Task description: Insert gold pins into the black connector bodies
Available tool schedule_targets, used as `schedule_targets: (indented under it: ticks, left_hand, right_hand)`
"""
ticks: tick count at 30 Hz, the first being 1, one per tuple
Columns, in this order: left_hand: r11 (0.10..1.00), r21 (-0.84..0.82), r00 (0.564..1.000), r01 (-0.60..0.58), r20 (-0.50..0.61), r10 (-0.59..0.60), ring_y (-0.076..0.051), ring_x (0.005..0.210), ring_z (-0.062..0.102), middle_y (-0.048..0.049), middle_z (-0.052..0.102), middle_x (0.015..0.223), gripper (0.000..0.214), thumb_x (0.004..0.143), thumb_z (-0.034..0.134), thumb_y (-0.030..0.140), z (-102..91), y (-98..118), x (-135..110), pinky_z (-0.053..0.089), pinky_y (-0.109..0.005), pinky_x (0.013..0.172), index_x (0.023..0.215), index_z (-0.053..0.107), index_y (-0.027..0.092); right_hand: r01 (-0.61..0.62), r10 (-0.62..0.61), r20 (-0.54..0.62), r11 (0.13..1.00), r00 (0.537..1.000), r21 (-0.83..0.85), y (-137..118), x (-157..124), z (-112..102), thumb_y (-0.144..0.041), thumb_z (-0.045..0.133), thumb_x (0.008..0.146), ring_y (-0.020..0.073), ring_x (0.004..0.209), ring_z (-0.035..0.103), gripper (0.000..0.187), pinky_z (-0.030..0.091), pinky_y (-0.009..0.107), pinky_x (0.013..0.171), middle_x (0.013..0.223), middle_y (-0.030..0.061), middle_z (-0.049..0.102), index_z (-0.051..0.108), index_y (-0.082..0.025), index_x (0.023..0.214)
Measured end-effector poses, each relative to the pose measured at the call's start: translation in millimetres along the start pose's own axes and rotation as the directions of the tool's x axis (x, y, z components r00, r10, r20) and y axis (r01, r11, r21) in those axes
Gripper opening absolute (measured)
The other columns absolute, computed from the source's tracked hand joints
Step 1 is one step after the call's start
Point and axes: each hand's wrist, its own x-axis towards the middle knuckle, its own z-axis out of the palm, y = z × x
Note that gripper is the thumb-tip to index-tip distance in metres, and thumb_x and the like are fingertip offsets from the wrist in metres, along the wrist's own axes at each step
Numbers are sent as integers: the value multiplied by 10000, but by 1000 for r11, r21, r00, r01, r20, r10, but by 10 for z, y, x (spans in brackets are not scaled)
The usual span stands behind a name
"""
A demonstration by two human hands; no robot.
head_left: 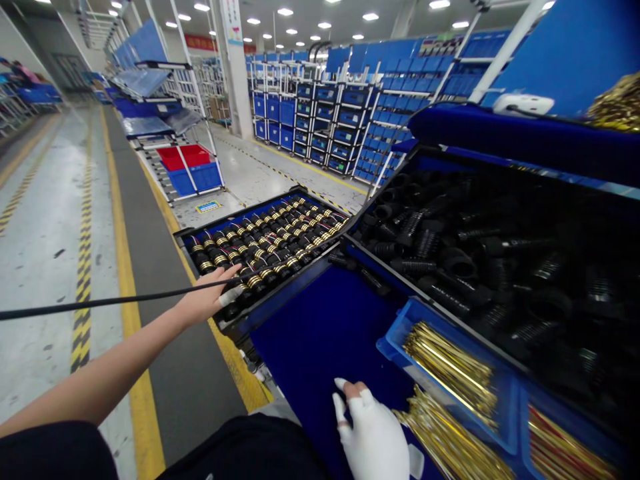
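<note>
Pinching a thin black cable (pixel 105 302) between its fingers, the left hand (pixel 206 300) sits at the near corner of a tray of gold-banded black connectors (pixel 265 243). The cable runs out level to the left, over the open aisle floor (pixel 45 267). The gloved right hand (pixel 373 433), fingers half curled and empty, rests on blue lining (pixel 320 347) just beside a blue bin of gold-coloured rods (pixel 450 373).

A blue felt-covered bench (pixel 320 340) carries a blue plastic bin (pixel 415 320) of gold pins (pixel 450 367) and a tray (pixel 235 210) of black-and-gold cylinders (pixel 265 250).
</note>
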Motion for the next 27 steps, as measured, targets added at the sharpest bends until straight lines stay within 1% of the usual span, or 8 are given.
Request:
schedule_targets:
  ticks: [4,7,10,15,18,21,23,27]
  left_hand:
    - [997,-20,997,71,-29,-72,-354,1168,611,-170,644,1226,689,974,376,625,69,-50,57,471,-502,1015,1476,503,170]
    - [991,-63,991,120,-57,-123,-349,1311,531,-184,595,1369,697,994,304,605,135,-39,178,416,-500,1101,1470,491,133]
    - [983,-109,987,147,-47,-153,-317,1319,550,-143,597,1422,672,990,313,603,196,54,273,441,-446,1099,1454,508,157]
    - [987,-114,994,110,-12,-112,-319,1301,567,-107,610,1421,622,945,463,596,189,211,262,448,-426,1094,1412,561,197]
    - [991,-99,996,86,-17,-88,-334,1276,575,-145,639,1358,606,948,459,567,138,221,329,432,-463,1103,1379,586,160]
    - [992,-93,995,82,-56,-87,-361,1316,529,-194,597,1396,644,952,438,543,120,237,499,393,-530,1122,1422,528,112]
    - [991,-111,995,70,-56,-77,-338,1307,546,-173,597,1410,625,966,411,530,137,281,609,418,-515,1108,1444,505,139]
    - [990,-138,1000,-3,-13,1,-273,1222,618,-85,665,1330,508,972,413,532,199,399,686,472,-419,1074,1320,627,229]
  right_hand:
    - [0,0,17,1000,1000,20,2,-3,-15,-196,570,911,241,730,673,320,425,346,663,1034,63,699,620,-273,1217]
    - [-12,12,19,1000,1000,26,2,2,-14,-188,572,906,239,726,672,319,425,344,662,1038,60,699,621,-278,1208]
    - [-22,21,30,999,999,25,-1,8,-18,-170,577,893,238,739,675,349,435,344,676,1068,61,700,619,-282,1221]
    - [-16,15,24,1000,1000,22,-13,20,-44,-175,571,899,235,739,680,331,444,343,672,1057,65,705,635,-278,1207]
    - [-19,19,11,1000,1000,17,-19,26,-65,-189,558,915,234,736,680,300,447,344,671,1046,66,709,641,-277,1190]
    - [-14,14,9,1000,1000,24,-22,31,-83,-173,562,899,237,731,679,307,448,347,675,1018,60,710,639,-276,1178]
    - [-11,11,0,999,1000,34,-24,33,-89,-173,558,902,234,726,679,300,445,345,673,1001,61,709,640,-271,1173]
    - [-10,12,-35,999,999,38,-29,36,-88,-185,547,917,226,700,675,264,436,341,666,971,60,707,648,-268,1147]
